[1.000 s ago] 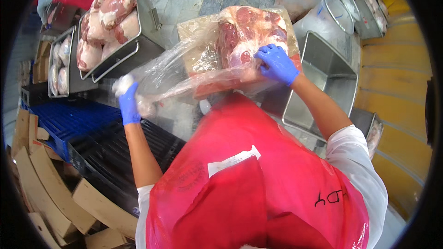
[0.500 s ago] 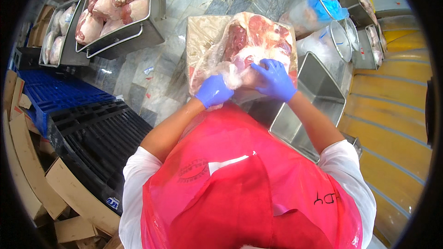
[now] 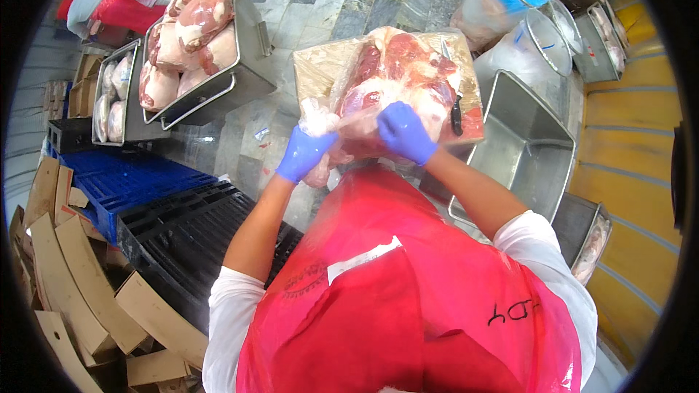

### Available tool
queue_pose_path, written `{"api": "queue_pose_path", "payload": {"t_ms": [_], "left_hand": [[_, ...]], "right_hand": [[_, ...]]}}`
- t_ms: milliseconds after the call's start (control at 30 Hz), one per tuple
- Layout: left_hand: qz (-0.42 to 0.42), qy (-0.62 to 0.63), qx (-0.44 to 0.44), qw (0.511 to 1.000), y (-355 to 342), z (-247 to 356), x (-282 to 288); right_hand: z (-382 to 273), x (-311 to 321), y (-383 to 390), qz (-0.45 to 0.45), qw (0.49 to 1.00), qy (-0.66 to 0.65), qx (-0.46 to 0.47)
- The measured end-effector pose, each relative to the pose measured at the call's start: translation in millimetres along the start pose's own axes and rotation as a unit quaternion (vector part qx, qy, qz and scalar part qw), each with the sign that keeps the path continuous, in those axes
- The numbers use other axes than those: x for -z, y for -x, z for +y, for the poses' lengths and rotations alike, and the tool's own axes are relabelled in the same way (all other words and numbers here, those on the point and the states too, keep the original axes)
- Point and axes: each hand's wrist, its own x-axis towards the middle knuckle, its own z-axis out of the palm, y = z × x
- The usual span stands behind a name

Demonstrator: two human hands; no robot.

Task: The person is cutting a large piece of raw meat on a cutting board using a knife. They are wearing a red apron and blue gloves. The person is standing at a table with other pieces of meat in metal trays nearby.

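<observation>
Head view: beyond and left of my left hand stands a steel bin (image 3: 251, 65) heaped with meat; right of my right hand, a deep steel tub (image 3: 542, 164). Just ahead of both hands, raw red meat (image 3: 404, 58) with pale fat rests on a cardboard carton (image 3: 314, 65). Clear plastic film (image 3: 357, 122) stretches between my blue-gloved fists: my left hand (image 3: 306, 153) clutches a crumpled bunch, my right hand (image 3: 406, 133) grips nearer the meat. A black-handled knife (image 3: 456, 115) lies right of that hand.
</observation>
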Motion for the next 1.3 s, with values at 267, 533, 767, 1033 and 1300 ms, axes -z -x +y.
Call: {"api": "queue_pose_path", "payload": {"t_ms": [267,533,767,1033,1300], "left_hand": [[-0.073,-0.155,-0.078,0.982,10,-10,-2],[-0.137,-0.443,-0.221,0.858,54,15,-8],[-0.071,-0.43,-0.067,0.897,114,-55,44],[-0.033,-0.437,-0.023,0.899,134,-132,51],[-0.005,-0.488,0.013,0.873,161,-94,58]], "right_hand": [[81,74,-103,0.212,0.764,-0.469,-0.389],[176,140,-202,0.404,0.784,-0.357,-0.306],[71,67,-81,0.068,0.985,0.159,-0.02],[109,52,-95,-0.117,0.964,0.161,-0.174],[123,44,-84,0.096,0.981,0.076,-0.154]]}}
